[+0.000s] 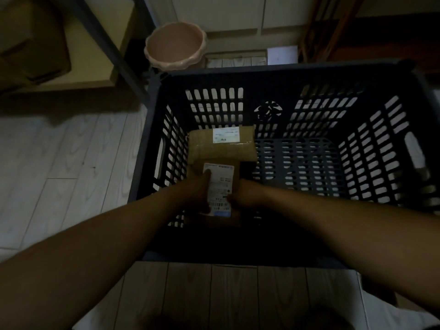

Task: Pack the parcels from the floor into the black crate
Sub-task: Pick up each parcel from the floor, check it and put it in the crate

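Head view, dim light. Held parcel [220, 184]: a brown cardboard box with a white printed label on its upper face, gripped between both hands inside the black crate [357, 151], in the crate's near left part. Left hand [198, 190]: clasps the parcel's left edge, thumb laid along the label. Right hand [246, 194]: closed on the parcel's right edge, fingertips at the label's margin; the rest of its fingers are lost in shadow. Both forearms reach in over the crate's near rim.

Second parcel [221, 146]: also brown with a white label, lying on the crate floor just beyond the hands, against the far left corner; whether it touches the held parcel cannot be told. To the right of the hands the perforated crate floor lies bare.

Beyond the crate, ahead of the left hand, stands a pink bin [175, 45] with a scalloped rim. Far to the left and ahead, a cardboard box [31, 44] sits on a low shelf. Pale wood-plank floor [59, 163] surrounds the crate.
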The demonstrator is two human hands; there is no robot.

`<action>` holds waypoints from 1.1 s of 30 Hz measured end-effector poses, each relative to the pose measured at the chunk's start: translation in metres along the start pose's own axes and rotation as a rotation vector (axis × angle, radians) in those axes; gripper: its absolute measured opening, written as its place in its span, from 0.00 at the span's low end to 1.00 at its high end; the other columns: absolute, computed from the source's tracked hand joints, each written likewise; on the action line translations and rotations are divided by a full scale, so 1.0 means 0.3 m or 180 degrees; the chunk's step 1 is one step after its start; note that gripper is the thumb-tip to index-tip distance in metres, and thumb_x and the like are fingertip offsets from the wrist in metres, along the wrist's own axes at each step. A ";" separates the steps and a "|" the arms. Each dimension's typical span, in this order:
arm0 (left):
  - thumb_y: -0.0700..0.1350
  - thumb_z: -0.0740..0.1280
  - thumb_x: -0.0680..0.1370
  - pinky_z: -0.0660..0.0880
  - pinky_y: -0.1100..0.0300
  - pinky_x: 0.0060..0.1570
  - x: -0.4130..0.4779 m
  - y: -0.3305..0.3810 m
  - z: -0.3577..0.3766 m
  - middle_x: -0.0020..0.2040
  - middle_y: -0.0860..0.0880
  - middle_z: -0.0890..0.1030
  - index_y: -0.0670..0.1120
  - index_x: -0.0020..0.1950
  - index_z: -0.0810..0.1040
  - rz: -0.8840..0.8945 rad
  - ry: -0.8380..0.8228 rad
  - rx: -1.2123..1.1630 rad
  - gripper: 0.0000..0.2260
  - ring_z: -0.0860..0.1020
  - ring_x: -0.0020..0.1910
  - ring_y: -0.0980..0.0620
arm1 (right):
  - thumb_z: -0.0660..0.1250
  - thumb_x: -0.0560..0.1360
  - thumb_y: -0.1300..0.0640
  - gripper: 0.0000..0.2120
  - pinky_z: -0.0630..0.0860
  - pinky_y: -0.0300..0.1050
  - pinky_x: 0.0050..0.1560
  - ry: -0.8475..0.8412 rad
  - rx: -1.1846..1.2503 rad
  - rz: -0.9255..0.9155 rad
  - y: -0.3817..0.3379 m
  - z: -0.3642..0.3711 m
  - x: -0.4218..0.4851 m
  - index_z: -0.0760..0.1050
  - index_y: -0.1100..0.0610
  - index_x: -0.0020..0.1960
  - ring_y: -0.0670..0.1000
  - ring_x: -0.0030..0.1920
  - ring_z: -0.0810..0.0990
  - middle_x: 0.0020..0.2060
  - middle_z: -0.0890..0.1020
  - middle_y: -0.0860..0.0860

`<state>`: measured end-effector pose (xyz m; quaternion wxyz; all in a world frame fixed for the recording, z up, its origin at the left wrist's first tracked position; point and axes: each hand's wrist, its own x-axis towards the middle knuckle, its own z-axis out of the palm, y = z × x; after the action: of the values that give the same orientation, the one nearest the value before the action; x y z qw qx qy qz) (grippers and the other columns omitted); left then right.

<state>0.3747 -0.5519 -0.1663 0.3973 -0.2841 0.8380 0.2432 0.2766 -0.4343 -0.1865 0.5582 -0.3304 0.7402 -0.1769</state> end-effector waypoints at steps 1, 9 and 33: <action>0.46 0.65 0.78 0.60 0.53 0.70 -0.003 -0.001 0.014 0.77 0.40 0.43 0.45 0.77 0.38 -0.0031 0.0096 0.0026 0.40 0.56 0.74 0.40 | 0.61 0.78 0.66 0.22 0.65 0.46 0.68 0.0026 0.0056 -0.0029 -0.002 0.008 -0.003 0.65 0.60 0.71 0.56 0.71 0.68 0.70 0.70 0.58; 0.56 0.63 0.77 0.53 0.47 0.74 0.078 -0.068 0.054 0.77 0.41 0.40 0.47 0.76 0.36 -0.0337 -0.0086 0.0431 0.41 0.48 0.76 0.39 | 0.59 0.80 0.61 0.20 0.66 0.47 0.64 -0.0219 -0.0789 0.0138 0.017 0.055 -0.002 0.64 0.67 0.70 0.60 0.67 0.70 0.68 0.71 0.62; 0.54 0.68 0.74 0.63 0.50 0.70 -0.120 0.004 -0.064 0.74 0.43 0.61 0.48 0.75 0.57 0.0049 0.0438 -0.0108 0.34 0.64 0.70 0.42 | 0.62 0.79 0.49 0.26 0.68 0.46 0.63 0.0377 -0.0813 0.0151 -0.071 -0.067 -0.222 0.63 0.59 0.72 0.59 0.68 0.68 0.71 0.66 0.60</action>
<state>0.3826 -0.5530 -0.1264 0.3319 -0.3004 0.8613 0.2403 0.2745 -0.4059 -0.1195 0.4710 -0.3702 0.7959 -0.0872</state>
